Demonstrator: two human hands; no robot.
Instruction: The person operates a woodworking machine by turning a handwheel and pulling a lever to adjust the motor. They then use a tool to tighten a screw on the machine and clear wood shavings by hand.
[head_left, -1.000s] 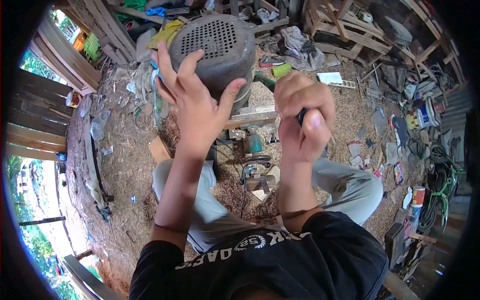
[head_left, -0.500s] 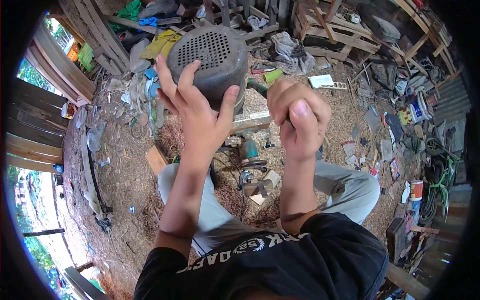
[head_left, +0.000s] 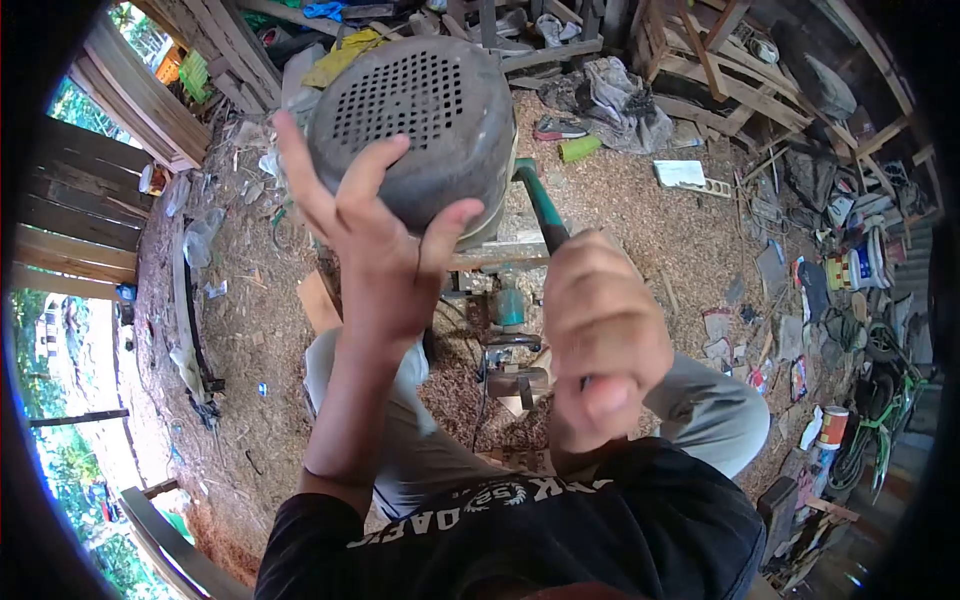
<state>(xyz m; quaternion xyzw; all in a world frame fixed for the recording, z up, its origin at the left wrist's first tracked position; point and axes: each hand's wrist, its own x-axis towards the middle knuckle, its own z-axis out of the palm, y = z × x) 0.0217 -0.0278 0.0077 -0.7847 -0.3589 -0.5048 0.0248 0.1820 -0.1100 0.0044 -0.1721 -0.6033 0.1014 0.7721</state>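
A round dark metal housing with a grid of small holes in its face is in front of me, tilted toward the camera. My left hand grips its lower left side, fingers spread across the face and thumb along the near edge. My right hand, closed and slightly blurred, is wrapped round the black end of a green-and-black handle. The green end of that handle bends in beside the housing's right side. Below, between my legs, a green-bodied power tool lies on the floor.
Wood shavings cover the floor. Beyond the housing are a grey cloth, a yellow-green piece and a wooden crate. On the right are a white bucket, a red-and-white can and a small green bike.
My right hand has come down and nearer to me, pulling the handle more into view. The housing appears slightly larger and farther left, with my left hand still on it.
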